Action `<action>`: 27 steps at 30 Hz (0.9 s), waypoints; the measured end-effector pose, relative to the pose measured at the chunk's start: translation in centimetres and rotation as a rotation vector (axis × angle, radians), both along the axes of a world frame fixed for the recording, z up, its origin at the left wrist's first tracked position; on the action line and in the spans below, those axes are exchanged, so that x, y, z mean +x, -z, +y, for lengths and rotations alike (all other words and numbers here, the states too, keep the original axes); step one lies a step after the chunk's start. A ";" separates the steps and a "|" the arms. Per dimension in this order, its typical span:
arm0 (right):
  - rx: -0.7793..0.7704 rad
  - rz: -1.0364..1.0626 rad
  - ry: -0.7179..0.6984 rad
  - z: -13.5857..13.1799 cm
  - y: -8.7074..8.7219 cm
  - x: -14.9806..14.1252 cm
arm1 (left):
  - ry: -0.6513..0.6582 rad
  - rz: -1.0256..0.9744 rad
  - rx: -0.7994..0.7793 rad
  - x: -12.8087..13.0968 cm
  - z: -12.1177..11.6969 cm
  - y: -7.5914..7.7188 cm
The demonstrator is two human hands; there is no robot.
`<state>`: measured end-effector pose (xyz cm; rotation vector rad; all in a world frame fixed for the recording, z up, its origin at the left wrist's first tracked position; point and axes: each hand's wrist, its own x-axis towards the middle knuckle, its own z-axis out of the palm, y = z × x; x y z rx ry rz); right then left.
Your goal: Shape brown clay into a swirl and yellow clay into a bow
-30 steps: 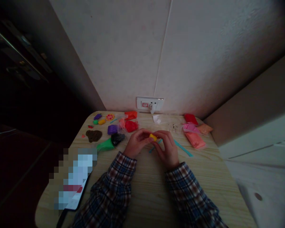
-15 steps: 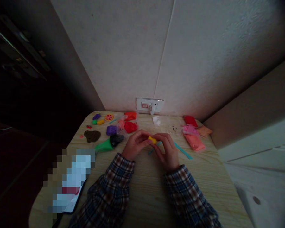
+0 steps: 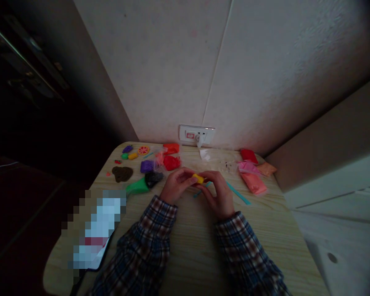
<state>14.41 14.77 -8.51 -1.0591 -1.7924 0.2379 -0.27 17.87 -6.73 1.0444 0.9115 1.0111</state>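
Note:
A small lump of yellow modelling clay [image 3: 198, 178] is pinched between my two hands above the middle of the table. My left hand [image 3: 178, 185] grips it from the left with thumb and fingers. From the right, the fingertips of my right hand [image 3: 218, 193] close on the same lump. Beneath and beside the hands lie a short blue strip [image 3: 198, 193] and a longer blue strip [image 3: 239, 193]. A green packet [image 3: 137, 186] and a black packet [image 3: 153, 179] rest left of my left hand.
Purple clay [image 3: 147, 166] and red packets [image 3: 172, 163] lie back left, near a brown flat piece [image 3: 122, 174] and small fruit shapes [image 3: 132, 156]. Pink and orange packets [image 3: 253, 183] lie at right. A phone [image 3: 100, 250] sits front left. A wall socket [image 3: 197, 134] is behind.
The yellow clay has turned a little between my fingers and looks more compact. Both hands stay in nearly the same place; the whole view has shifted slightly.

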 end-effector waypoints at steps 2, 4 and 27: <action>0.011 -0.001 -0.003 0.0 0.0 0.1 | -0.009 -0.005 -0.015 0.1 0.0 0.1; 0.028 0.007 0.013 0.0 -0.1 0.3 | -0.009 -0.025 -0.027 0.2 -0.1 0.2; 0.092 -0.024 0.017 -0.3 -0.4 0.0 | -0.024 -0.082 -0.048 0.1 0.0 0.7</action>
